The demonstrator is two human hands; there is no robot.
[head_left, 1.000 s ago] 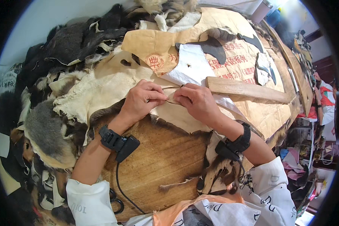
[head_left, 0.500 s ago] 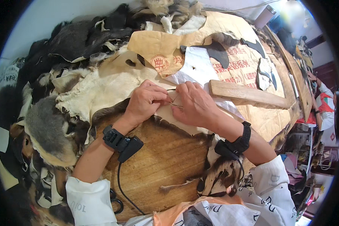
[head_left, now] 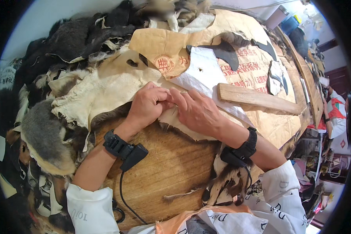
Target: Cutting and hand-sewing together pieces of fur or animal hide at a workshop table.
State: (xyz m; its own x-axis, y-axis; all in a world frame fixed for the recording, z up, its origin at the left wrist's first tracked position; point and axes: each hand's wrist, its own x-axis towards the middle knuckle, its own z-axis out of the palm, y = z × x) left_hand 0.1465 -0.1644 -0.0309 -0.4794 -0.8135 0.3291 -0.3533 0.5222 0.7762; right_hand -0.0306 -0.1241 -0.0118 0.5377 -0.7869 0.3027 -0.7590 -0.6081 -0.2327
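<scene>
My left hand point(head_left: 147, 104) and my right hand point(head_left: 201, 113) meet at the middle of the worktable, fingertips pressed together and both closed. What they pinch is hidden behind the fingers. Beneath them lies a cream-coloured pelt point(head_left: 109, 85), skin side up, with dark fur showing along its near edge. A pale piece of hide point(head_left: 183, 126) with a ragged edge sticks out below my right hand. Just beyond the fingers is a white sheet point(head_left: 202, 72) with a small hole. A flat wooden bar point(head_left: 257, 99) lies to the right of my right hand.
Dark furs point(head_left: 74, 45) are heaped along the far left, and a grey pelt point(head_left: 45, 130) lies nearer. Brown printed paper point(head_left: 165, 48) bears black curved pieces point(head_left: 226, 54). The wooden table point(head_left: 160, 171) shows in front, with fur scraps point(head_left: 222, 183). Another person's sleeve point(head_left: 337, 113) is at right.
My right hand has shifted left against my left hand, closing the gap between them. The thin strand that showed between the fingers is now out of sight.
</scene>
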